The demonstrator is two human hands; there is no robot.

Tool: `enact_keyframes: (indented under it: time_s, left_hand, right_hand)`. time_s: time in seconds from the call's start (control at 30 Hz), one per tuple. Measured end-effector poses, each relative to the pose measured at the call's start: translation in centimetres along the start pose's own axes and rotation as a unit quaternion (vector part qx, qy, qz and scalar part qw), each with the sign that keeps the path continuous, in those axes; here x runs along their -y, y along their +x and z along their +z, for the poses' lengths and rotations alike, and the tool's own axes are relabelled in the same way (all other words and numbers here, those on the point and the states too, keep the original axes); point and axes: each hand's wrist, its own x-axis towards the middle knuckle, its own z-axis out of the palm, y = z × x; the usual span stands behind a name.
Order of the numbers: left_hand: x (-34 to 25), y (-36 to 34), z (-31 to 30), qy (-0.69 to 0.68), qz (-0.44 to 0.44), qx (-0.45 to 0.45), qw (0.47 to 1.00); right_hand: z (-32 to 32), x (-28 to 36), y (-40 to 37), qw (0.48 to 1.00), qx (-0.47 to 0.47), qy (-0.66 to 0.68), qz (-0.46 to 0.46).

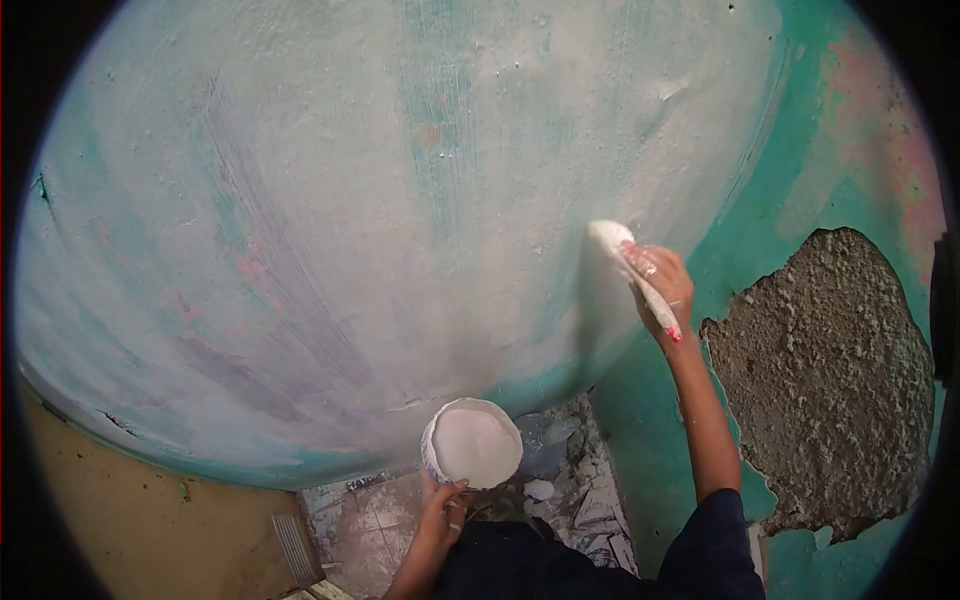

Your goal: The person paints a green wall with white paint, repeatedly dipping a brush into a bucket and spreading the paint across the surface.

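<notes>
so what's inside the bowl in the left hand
The bowl held by the left hand is filled almost to its rim with white paint. It covers the bottom, so depth cannot be seen. The right hand holds a brush against the wall.

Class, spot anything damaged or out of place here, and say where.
Right of the right hand and brush, a large patch of the green wall has lost its coat, baring rough grey render. Debris litters the floor below the tub.

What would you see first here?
The big wall, smeared whitish over green, fills the view. Toward its right side the right hand holds a white-coated brush against it, while the left hand holds a white-filled tub low in the middle. Far right, a rough bare patch shows.
</notes>
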Motion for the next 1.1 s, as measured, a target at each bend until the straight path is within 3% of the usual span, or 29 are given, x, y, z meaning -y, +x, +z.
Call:
enact_keyframes:
  time_s: [0.13, 0.37, 0.63, 0.7, 0.73, 0.8, 0.83, 0.9, 0.97, 1.03, 1.1]
  left_hand:
    - [0.3, -0.5, -0.7, -0.007, 0.008, -0.015, 1.000]
    - [-0.6, -1.7, -1.6, -0.021, 0.005, -0.049, 0.999]
    - [-1.4, -1.7, -1.6, 0.051, -0.013, -0.040, 0.998]
    - [-1.8, -1.4, -1.9, 0.058, -0.017, -0.034, 0.998]
    - [-1.8, -1.2, -2.2, 0.047, -0.008, -0.017, 0.999]
    - [-2.1, -1.3, -2.2, 0.034, -0.005, -0.002, 0.999]
    - [-2.5, -1.4, -2.0, 0.015, 0.005, 0.004, 1.000]
    - [-3.3, -1.7, -2.2, -0.004, 0.012, 0.008, 1.000]
    - [-4.0, -2.2, -2.9, 0.006, 0.033, 0.039, 0.999]
    - [-4.3, -2.9, -4.2, 0.018, 0.047, 0.041, 0.998]
    - [-4.8, -3.7, -5.3, 0.031, 0.060, 0.044, 0.997]
  right_hand:
    - [3.3, 1.3, -4.6, 1.000, -0.023, -0.003, 0.020]
    - [11.2, 3.8, -20.9, 0.989, 0.120, 0.059, 0.057]
    - [9.5, 5.2, -21.6, 0.969, 0.197, 0.117, 0.087]
    - [8.1, 7.8, -20.8, 0.961, 0.139, 0.147, 0.188]
    - [7.4, 9.4, -20.2, 0.961, 0.141, 0.146, 0.189]
    - [6.0, 13.1, -19.1, 0.906, 0.059, 0.215, 0.361]
    - [5.2, 15.1, -18.1, 0.905, 0.063, 0.213, 0.363]
    - [3.8, 19.3, -15.6, 0.829, -0.044, 0.288, 0.477]
    - [2.2, 23.0, -13.8, 0.812, -0.050, 0.306, 0.495]
    - [1.6, 26.3, -13.2, 0.762, -0.030, 0.348, 0.545]
    - [1.9, 29.3, -12.2, 0.774, -0.028, 0.327, 0.542]
